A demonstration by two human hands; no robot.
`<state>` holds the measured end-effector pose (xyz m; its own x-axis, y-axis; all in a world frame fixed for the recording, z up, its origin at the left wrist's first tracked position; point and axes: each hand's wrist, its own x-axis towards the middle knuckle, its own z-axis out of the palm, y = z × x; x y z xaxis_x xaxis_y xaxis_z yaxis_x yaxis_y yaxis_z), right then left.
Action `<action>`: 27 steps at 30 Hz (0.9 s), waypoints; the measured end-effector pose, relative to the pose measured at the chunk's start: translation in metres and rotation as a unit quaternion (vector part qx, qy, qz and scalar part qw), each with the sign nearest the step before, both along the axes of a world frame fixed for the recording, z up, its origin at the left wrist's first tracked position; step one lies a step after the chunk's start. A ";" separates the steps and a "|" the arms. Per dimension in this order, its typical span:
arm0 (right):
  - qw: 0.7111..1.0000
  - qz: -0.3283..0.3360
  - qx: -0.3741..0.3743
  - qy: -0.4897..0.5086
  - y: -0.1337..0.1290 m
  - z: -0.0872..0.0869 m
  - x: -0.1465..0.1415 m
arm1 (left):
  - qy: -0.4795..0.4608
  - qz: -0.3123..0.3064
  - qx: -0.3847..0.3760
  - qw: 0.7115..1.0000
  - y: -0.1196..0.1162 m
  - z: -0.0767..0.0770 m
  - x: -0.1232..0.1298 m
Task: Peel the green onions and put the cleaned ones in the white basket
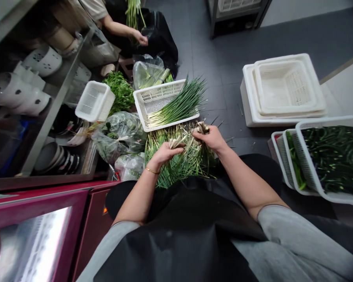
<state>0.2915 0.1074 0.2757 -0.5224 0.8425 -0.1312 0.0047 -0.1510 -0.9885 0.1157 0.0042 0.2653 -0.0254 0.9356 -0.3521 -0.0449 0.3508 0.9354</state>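
Note:
My left hand (164, 153), with a thin bangle at the wrist, is closed round a few spring onions; their white ends (175, 142) stick out past the thumb. My right hand (210, 138) is closed on a clump of pale, brownish spring onion ends and peelings (200, 128), at the same height and close by. Both hands are above a heap of untrimmed spring onions (159, 166) at my knees. Just beyond lies a white basket (150, 98) holding a neat bundle of green-topped spring onions (176, 105). Fingertips are partly hidden.
Bagged greens (120, 133) and leafy herbs (120, 92) lie at left, beside a small white basket (94, 102) and a crockery shelf (67, 84). Stacked white tubs (247, 98) and baskets of green peppers (335, 160) stand right. A co-worker's hand (141, 38) is beyond.

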 end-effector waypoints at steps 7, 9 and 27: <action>0.997 -0.075 -0.001 -0.002 0.011 0.004 0.007 | 0.064 0.004 -0.015 0.998 0.025 0.012 0.010; 0.996 -0.065 -0.056 0.008 0.021 -0.002 0.012 | 0.099 0.048 -0.043 0.993 0.016 0.012 -0.005; 0.972 -0.136 -0.156 0.109 0.022 -0.019 -0.002 | 0.028 0.139 0.015 0.990 0.007 -0.024 0.049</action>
